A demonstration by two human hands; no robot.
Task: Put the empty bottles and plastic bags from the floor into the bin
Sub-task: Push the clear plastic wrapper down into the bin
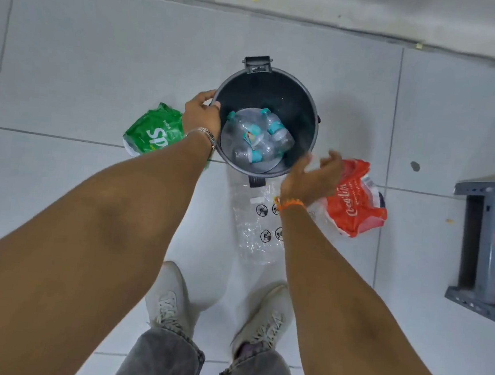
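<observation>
A dark round bin stands on the tiled floor in front of my feet, with several clear empty bottles with teal labels lying inside. My left hand grips the bin's left rim. My right hand hovers at the bin's near right edge, fingers apart and holding nothing. A green plastic bag lies on the floor left of the bin, partly behind my left wrist. A red plastic bag lies right of the bin. A clear plastic bag with black symbols lies between the bin and my shoes.
A grey metal shelf holding red packets stands at the right edge. A raised floor edge runs along the top of the view. My two shoes stand just below the clear bag.
</observation>
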